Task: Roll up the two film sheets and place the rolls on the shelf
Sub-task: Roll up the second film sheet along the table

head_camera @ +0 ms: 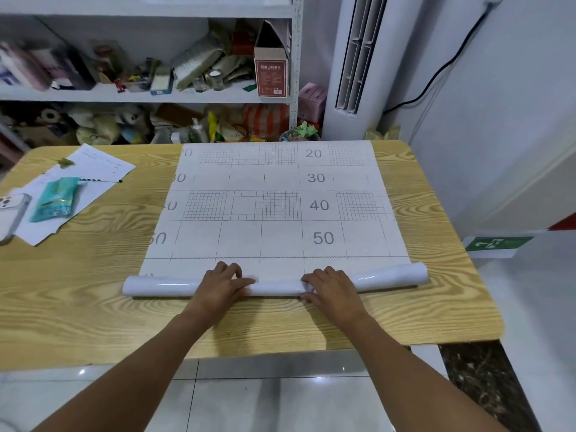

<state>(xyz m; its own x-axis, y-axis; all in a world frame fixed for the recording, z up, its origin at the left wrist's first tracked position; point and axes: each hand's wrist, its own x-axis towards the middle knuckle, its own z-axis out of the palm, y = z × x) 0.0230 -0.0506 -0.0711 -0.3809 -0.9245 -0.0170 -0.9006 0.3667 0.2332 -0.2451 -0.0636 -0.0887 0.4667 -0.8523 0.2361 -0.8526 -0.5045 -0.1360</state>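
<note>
Laid flat on the wooden table (436, 213): film sheet (280, 207), gridded side up, unrolled length running away from the viewer. Wound at the near edge into a roll (274, 286), long axis left-right. Gripped mid-length by left hand (223, 283) and right hand (330, 285), palms down, fingers curled over the top.

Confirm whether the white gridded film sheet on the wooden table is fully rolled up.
No: the film sheet lies mostly flat; only its near edge is rolled.

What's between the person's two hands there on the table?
In the head view, only a glossy white stretch of the roll lies between the left hand and right hand. Both hands grip it.
</note>
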